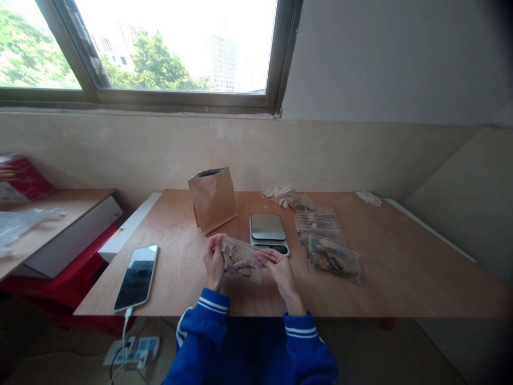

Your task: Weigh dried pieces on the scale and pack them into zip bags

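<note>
Both hands hold one small clear zip bag point(239, 260) with dark dried pieces inside, just above the wooden table point(180, 251). My left hand point(214, 262) pinches the bag's top left corner. My right hand point(281, 272) grips its top right end along the red zip strip. Just behind the bag sits a small digital scale point(267, 226) with a bare steel plate. A brown paper bag point(212, 199) stands open to the left of the scale.
Several filled zip bags point(333, 255) lie in a row right of the scale, with white scraps point(276, 191) behind them. A phone point(137, 276) on a cable lies at the table's left front. A power strip point(132, 350) is on the floor. A second desk point(60, 214) stands left.
</note>
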The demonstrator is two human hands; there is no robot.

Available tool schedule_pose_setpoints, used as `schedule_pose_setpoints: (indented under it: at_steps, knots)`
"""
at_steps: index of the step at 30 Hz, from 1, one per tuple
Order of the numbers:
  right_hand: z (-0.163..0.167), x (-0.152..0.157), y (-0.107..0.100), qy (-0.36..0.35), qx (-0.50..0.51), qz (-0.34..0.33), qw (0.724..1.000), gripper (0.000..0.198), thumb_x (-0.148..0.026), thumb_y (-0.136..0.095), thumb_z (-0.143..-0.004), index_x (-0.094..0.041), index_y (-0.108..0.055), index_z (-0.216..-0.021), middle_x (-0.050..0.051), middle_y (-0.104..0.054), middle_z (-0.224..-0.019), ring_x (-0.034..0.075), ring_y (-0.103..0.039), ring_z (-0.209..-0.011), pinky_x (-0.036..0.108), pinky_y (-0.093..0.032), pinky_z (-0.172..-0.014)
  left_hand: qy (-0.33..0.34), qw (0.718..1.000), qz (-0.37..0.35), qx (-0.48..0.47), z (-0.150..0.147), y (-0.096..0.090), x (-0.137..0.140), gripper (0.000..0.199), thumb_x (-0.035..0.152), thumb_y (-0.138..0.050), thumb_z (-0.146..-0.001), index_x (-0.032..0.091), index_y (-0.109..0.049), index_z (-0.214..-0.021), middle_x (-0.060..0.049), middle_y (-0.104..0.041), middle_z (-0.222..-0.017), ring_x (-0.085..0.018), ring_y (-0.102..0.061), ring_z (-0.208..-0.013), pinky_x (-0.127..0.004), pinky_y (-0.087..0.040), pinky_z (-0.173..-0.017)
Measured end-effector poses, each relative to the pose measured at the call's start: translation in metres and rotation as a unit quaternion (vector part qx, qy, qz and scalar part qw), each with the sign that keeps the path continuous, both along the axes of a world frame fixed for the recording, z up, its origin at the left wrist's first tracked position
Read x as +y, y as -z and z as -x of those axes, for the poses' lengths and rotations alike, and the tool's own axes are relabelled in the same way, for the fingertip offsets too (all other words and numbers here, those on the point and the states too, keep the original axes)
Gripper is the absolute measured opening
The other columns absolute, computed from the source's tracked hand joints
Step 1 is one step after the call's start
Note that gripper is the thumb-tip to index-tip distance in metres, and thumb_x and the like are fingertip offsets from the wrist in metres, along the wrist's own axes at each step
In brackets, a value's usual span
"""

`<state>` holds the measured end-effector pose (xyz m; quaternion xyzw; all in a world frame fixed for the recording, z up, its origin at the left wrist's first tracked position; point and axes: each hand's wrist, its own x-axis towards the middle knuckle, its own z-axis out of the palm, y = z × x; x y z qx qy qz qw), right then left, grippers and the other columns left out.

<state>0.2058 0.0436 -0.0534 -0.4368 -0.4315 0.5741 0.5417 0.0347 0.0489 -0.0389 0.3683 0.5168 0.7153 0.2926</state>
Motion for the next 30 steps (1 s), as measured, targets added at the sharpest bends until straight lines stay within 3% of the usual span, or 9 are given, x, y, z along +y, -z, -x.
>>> schedule_pose_setpoints:
  at_steps: [5, 7, 9, 13, 16, 20, 23, 28, 30]
  knots:
    - [-0.013, -0.002, -0.004, -0.024, -0.042, -0.053, 0.997, 0.042, -0.05, -0.074, -0.073, -0.017, -0.071, -0.099, 0.011, -0.075, -0.094, 0.027, -0.07, -0.091, 0.04, -0.054, -0.082, 0.009, 1.0, -0.003, 0.009, 0.003, 0.007, 0.001, 0.037, 0.056, -0.057, -0.082, 0.019, -0.065, -0.084, 0.0, -0.061, -0.074, -0.013, -0.054, -0.067, -0.022, -0.042, -0.062]
    - [-0.02, -0.003, -0.006, -0.021, -0.074, -0.064, 0.995, 0.041, -0.054, -0.069, -0.076, -0.017, -0.073, -0.094, 0.011, -0.075, -0.091, 0.026, -0.07, -0.087, 0.04, -0.054, -0.082, 0.027, 1.0, 0.002, 0.009, 0.002, 0.011, 0.0, 0.038, 0.056, -0.056, -0.083, 0.019, -0.065, -0.085, 0.001, -0.059, -0.07, -0.012, -0.052, -0.063, -0.022, -0.041, -0.059]
    - [-0.025, -0.005, -0.009, 0.024, -0.114, -0.076, 0.99, 0.041, -0.056, -0.067, -0.076, -0.017, -0.073, -0.086, 0.011, -0.075, -0.085, 0.026, -0.07, -0.082, 0.04, -0.053, -0.079, 0.043, 0.999, 0.006, 0.027, 0.001, 0.014, -0.001, 0.037, 0.055, -0.057, -0.083, 0.019, -0.066, -0.085, 0.001, -0.059, -0.067, -0.013, -0.052, -0.061, -0.022, -0.041, -0.057]
    - [-0.022, -0.008, -0.012, 0.19, -0.193, -0.101, 0.957, 0.039, -0.057, -0.059, -0.082, -0.02, -0.071, -0.081, 0.009, -0.074, -0.082, 0.026, -0.069, -0.081, 0.038, -0.053, -0.077, 0.034, 0.997, 0.007, 0.068, -0.003, 0.015, -0.003, 0.037, 0.055, -0.06, -0.08, 0.019, -0.068, -0.081, 0.0, -0.061, -0.068, -0.013, -0.053, -0.062, -0.022, -0.041, -0.058]
    - [-0.015, -0.005, -0.006, 0.249, -0.177, -0.109, 0.946, 0.04, -0.057, -0.055, -0.084, -0.02, -0.068, -0.085, 0.011, -0.074, -0.085, 0.026, -0.069, -0.08, 0.037, -0.054, -0.075, 0.055, 0.997, 0.031, 0.049, -0.006, 0.016, -0.003, 0.039, 0.057, -0.059, -0.08, 0.019, -0.067, -0.08, 0.003, -0.053, -0.057, -0.012, -0.047, -0.051, -0.022, -0.036, -0.05]
    - [-0.009, 0.004, 0.014, 0.152, -0.08, -0.075, 0.982, 0.044, -0.062, -0.059, -0.08, -0.02, -0.062, -0.09, 0.012, -0.074, -0.091, 0.026, -0.07, -0.083, 0.037, -0.056, -0.071, 0.078, 0.996, 0.044, 0.027, -0.011, 0.025, -0.004, 0.043, 0.061, -0.054, -0.082, 0.019, -0.064, -0.079, 0.001, -0.054, -0.061, -0.012, -0.048, -0.055, -0.022, -0.038, -0.052]
    - [-0.01, 0.008, 0.026, 0.084, -0.049, -0.06, 0.993, 0.044, -0.061, -0.066, -0.075, -0.019, -0.062, -0.09, 0.012, -0.075, -0.094, 0.028, -0.07, -0.092, 0.038, -0.055, -0.078, 0.087, 0.994, 0.058, 0.012, -0.012, 0.03, -0.006, 0.047, 0.063, -0.051, -0.082, 0.019, -0.061, -0.075, 0.001, -0.053, -0.06, -0.012, -0.047, -0.053, -0.023, -0.039, -0.052]
    - [-0.014, 0.006, 0.034, 0.116, -0.085, -0.063, 0.988, 0.044, -0.061, -0.061, -0.079, -0.018, -0.067, -0.088, 0.011, -0.075, -0.086, 0.028, -0.07, -0.086, 0.04, -0.054, -0.08, 0.1, 0.993, 0.052, 0.044, -0.013, 0.027, -0.006, 0.044, 0.059, -0.056, -0.081, 0.016, -0.067, -0.082, -0.005, -0.066, -0.077, -0.018, -0.06, -0.073, -0.027, -0.046, -0.065]
    - [-0.013, 0.005, 0.036, 0.139, -0.117, -0.075, 0.98, 0.044, -0.06, -0.056, -0.083, -0.018, -0.068, -0.09, 0.011, -0.075, -0.088, 0.027, -0.069, -0.086, 0.039, -0.053, -0.08, 0.085, 0.994, 0.053, 0.041, -0.015, 0.028, -0.003, 0.045, 0.059, -0.054, -0.082, 0.016, -0.066, -0.08, -0.004, -0.064, -0.074, -0.017, -0.058, -0.068, -0.026, -0.045, -0.061]
